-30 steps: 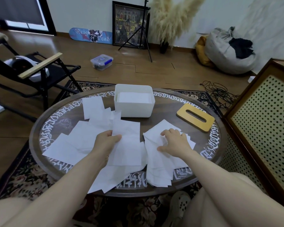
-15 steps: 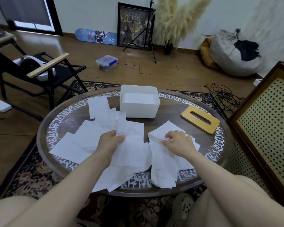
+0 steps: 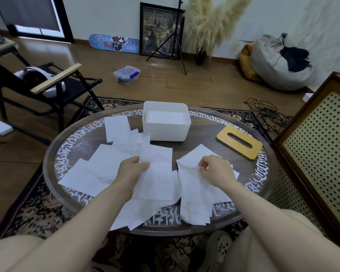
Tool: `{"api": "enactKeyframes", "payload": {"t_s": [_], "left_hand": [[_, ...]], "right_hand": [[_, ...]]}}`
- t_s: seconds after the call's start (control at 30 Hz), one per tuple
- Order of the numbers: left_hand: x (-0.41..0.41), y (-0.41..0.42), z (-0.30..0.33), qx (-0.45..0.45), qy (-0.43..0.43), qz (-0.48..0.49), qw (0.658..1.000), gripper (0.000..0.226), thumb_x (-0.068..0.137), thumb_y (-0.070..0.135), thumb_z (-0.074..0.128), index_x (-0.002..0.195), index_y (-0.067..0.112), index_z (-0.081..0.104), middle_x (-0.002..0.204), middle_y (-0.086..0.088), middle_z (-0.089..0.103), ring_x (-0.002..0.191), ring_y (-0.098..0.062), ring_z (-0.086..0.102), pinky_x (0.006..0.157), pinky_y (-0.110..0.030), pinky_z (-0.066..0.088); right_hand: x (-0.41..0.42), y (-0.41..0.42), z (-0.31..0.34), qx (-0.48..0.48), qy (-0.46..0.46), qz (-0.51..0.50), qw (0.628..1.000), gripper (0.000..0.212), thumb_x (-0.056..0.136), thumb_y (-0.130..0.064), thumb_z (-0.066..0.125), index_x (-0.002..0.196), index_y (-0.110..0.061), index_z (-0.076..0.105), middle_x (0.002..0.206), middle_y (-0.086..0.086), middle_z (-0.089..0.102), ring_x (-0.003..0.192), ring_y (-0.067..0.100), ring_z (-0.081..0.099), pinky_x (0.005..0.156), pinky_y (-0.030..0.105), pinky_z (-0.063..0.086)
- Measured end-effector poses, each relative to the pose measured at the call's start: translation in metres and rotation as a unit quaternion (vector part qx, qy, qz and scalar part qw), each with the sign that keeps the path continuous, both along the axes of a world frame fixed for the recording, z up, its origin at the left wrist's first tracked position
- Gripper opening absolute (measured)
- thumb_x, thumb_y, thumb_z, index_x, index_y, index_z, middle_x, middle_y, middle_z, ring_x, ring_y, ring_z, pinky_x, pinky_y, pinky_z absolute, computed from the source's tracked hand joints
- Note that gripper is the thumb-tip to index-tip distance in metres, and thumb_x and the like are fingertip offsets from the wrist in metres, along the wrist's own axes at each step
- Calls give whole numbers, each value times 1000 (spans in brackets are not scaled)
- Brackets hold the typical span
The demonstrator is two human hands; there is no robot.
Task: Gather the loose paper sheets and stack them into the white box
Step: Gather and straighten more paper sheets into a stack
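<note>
Gathering step. Left hand (image 3: 133, 169) pinches a sheet (image 3: 157, 173); right hand (image 3: 216, 169) curls on a pile (image 3: 194, 195). Hands apart. Box (image 3: 166, 132) just beyond them. Next, likely: merge piles, then lift.

bare forearms (no sleeves visible)

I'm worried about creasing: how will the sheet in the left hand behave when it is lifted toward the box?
Probably floppy: the sheet already looks wrinkled where the left hand pinches it. Likely very light, since a pinch at one edge holds it. It may drag neighbours along, as it overlaps other sheets.
</note>
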State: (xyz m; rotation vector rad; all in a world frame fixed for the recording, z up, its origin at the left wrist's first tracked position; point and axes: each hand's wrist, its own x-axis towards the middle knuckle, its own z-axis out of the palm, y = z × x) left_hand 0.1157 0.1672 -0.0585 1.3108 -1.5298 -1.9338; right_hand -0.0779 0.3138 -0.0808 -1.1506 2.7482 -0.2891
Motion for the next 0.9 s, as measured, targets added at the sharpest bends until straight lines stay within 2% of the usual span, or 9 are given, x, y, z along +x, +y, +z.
{"api": "enactKeyframes", "payload": {"t_s": [0.07,0.2,0.27,0.37,0.5,0.6,0.7,0.83,0.9], "left_hand": [[0,0,0,1,0,-1,1000,11,93,7,56,90,15,63,93,-5,67,89,-29,63,83,-40,52],[-1,-1,-1,2,0,2,1000,13,92,7,57,86,16,64,92,-5,67,89,-29,64,83,-41,52],[-1,-2,-1,4,2,2,1000,14,92,6,57,85,16,64,93,-6,68,88,-29,64,83,-41,53],[-1,-2,-2,4,2,5,1000,13,92,6,57,86,14,65,95,-7,68,88,-29,64,85,-42,53],[-1,-3,-2,3,-1,6,1000,10,92,6,57,91,12,65,98,-9,68,91,-30,64,89,-44,52],[1,-3,-2,2,1,6,1000,15,91,5,57,84,15,64,93,-7,68,86,-29,64,85,-41,53],[3,-4,-2,4,3,10,1000,15,91,3,57,84,14,65,92,-7,68,85,-29,64,85,-41,53],[6,-7,-2,4,2,15,1000,11,91,4,58,95,10,66,100,-12,68,92,-32,64,87,-43,53],[8,-9,-2,4,2,18,1000,11,90,4,58,95,10,66,102,-13,68,94,-33,64,88,-44,53]], "right_hand": [[1,2,3,-18,23,0,1000,15,89,-16,53,97,-18,65,99,-5,64,97,18,56,78,27,34],[5,11,9,-55,35,15,998,7,87,-19,63,89,-16,69,86,-8,65,88,16,57,84,29,41],[8,16,12,-70,41,34,996,9,85,-24,67,81,-16,68,77,-11,62,82,15,56,83,32,44],[17,22,15,-76,39,79,993,16,85,-32,69,75,-20,64,77,-10,64,82,12,55,81,32,44],[32,27,16,-92,9,144,985,16,85,-32,67,75,-21,61,77,-10,63,83,11,52,80,32,44],[40,27,14,-70,-24,183,980,18,84,-38,68,78,-21,63,79,-11,63,84,9,51,80,30,42],[38,26,12,-34,-70,177,981,24,79,-46,71,83,-24,66,86,-10,64,89,9,51,81,30,41],[20,26,13,-27,-74,121,990,22,83,-34,71,102,-26,64,100,-8,60,101,12,51,92,35,42],[9,27,13,24,-58,100,993,34,85,-27,69,117,-27,58,113,-5,54,112,15,47,94,34,40]]}}
